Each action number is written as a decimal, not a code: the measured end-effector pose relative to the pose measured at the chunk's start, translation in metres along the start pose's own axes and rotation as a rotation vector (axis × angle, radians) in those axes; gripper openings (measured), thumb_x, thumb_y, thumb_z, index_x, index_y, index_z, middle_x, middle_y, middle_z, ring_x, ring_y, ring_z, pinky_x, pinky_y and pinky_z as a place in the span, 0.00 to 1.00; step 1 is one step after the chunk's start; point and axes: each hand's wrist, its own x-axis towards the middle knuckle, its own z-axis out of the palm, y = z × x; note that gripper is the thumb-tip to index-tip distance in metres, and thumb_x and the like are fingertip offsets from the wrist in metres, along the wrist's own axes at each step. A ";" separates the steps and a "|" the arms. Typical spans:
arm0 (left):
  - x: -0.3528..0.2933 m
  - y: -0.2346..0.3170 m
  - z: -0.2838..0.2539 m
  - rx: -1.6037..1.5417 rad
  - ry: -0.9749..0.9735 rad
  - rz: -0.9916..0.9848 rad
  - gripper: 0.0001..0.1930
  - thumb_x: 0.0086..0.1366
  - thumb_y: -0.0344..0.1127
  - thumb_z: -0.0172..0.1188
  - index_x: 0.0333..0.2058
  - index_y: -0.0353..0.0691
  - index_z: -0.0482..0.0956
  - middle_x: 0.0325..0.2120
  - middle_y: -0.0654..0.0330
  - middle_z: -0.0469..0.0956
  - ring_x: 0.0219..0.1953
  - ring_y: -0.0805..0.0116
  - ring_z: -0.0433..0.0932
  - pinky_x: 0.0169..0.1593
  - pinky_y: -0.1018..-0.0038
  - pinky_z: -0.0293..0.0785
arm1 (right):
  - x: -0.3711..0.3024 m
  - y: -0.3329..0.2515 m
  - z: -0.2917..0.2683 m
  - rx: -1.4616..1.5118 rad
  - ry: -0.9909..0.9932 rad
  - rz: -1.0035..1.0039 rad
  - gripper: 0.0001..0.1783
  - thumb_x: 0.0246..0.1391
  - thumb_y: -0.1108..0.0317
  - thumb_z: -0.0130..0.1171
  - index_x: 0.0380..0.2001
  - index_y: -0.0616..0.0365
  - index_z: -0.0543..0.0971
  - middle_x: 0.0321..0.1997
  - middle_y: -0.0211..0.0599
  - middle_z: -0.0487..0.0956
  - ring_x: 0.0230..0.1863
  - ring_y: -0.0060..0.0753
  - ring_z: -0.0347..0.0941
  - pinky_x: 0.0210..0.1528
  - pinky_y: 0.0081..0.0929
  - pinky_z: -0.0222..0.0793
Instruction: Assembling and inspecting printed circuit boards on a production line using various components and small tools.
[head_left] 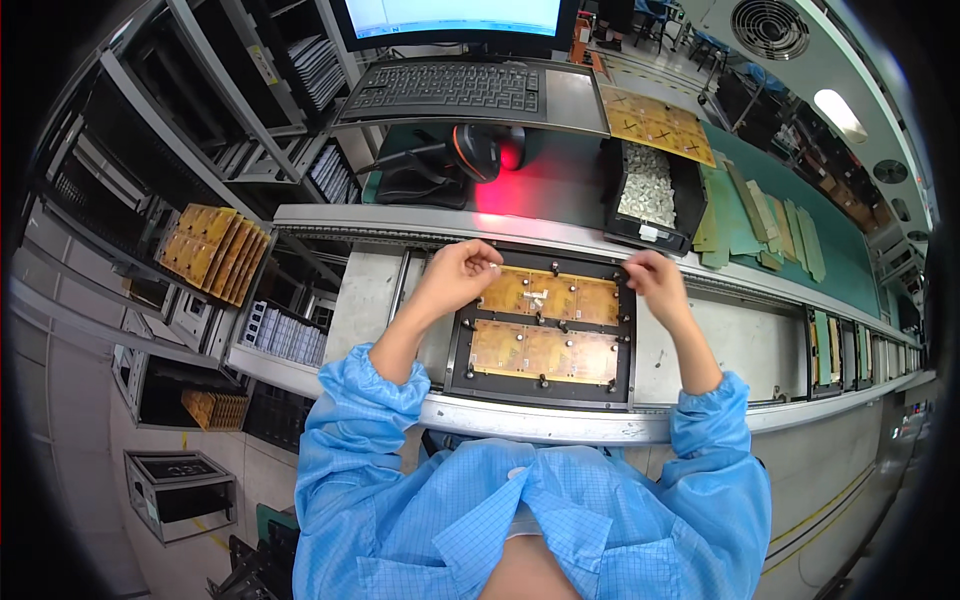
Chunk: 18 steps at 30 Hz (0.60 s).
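Note:
A black frame-like fixture (545,393) rests on the rail bench in front of me, holding two amber circuit board panels, an upper panel (590,300) and a lower panel (545,352). Several small white parts (537,298) lie in a loose pile on the upper panel. My left hand (458,278) is over the fixture's upper left corner, thumb and forefinger pinched on what looks like one small white part. At the upper right corner, my right hand (655,285) has its fingertips pressed together; anything between them is too small to make out.
A black bin of small white parts (648,190) stands behind the fixture, with another amber panel (657,122) over its back. A handheld scanner (470,153) glows red on its stand, below the keyboard (450,88). Racked amber boards (213,250) stand left; green strips (760,215) lie right.

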 end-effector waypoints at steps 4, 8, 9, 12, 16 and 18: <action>0.001 -0.021 -0.008 -0.119 0.030 -0.004 0.08 0.61 0.26 0.64 0.40 0.31 0.80 0.33 0.62 0.81 0.34 0.79 0.78 0.41 0.80 0.76 | -0.025 0.043 -0.028 0.565 -0.016 0.391 0.10 0.65 0.68 0.55 0.40 0.66 0.77 0.31 0.29 0.77 0.31 0.20 0.72 0.34 0.17 0.72; -0.002 -0.005 -0.006 0.025 0.137 0.014 0.09 0.61 0.26 0.64 0.40 0.30 0.80 0.32 0.61 0.82 0.35 0.78 0.79 0.41 0.80 0.76 | -0.038 0.054 -0.015 0.881 -0.064 0.397 0.10 0.65 0.67 0.55 0.42 0.63 0.77 0.32 0.28 0.77 0.31 0.18 0.73 0.37 0.18 0.74; -0.003 -0.002 -0.006 0.091 0.143 0.004 0.08 0.61 0.25 0.63 0.39 0.29 0.81 0.31 0.60 0.83 0.34 0.77 0.80 0.40 0.80 0.76 | -0.038 0.051 -0.013 0.890 -0.058 0.394 0.10 0.65 0.67 0.55 0.42 0.63 0.77 0.32 0.28 0.77 0.31 0.18 0.73 0.37 0.18 0.74; -0.010 -0.004 -0.008 0.085 0.147 -0.021 0.07 0.61 0.24 0.62 0.39 0.31 0.84 0.32 0.57 0.84 0.34 0.73 0.81 0.41 0.77 0.77 | -0.035 0.047 -0.008 0.848 -0.100 0.408 0.10 0.64 0.67 0.57 0.42 0.63 0.78 0.32 0.29 0.77 0.31 0.19 0.72 0.38 0.18 0.74; -0.002 0.002 -0.003 0.348 0.161 0.233 0.08 0.60 0.26 0.61 0.39 0.35 0.84 0.35 0.52 0.83 0.39 0.57 0.82 0.44 0.70 0.77 | -0.026 0.063 -0.029 0.839 -0.036 0.306 0.11 0.63 0.68 0.58 0.44 0.65 0.76 0.31 0.29 0.76 0.28 0.18 0.69 0.28 0.15 0.64; 0.003 -0.001 0.002 0.434 0.136 0.315 0.08 0.60 0.28 0.62 0.37 0.34 0.84 0.34 0.51 0.83 0.40 0.53 0.81 0.45 0.67 0.76 | -0.033 0.064 -0.040 0.883 0.049 0.288 0.11 0.63 0.69 0.57 0.45 0.65 0.76 0.33 0.30 0.76 0.28 0.18 0.68 0.28 0.15 0.62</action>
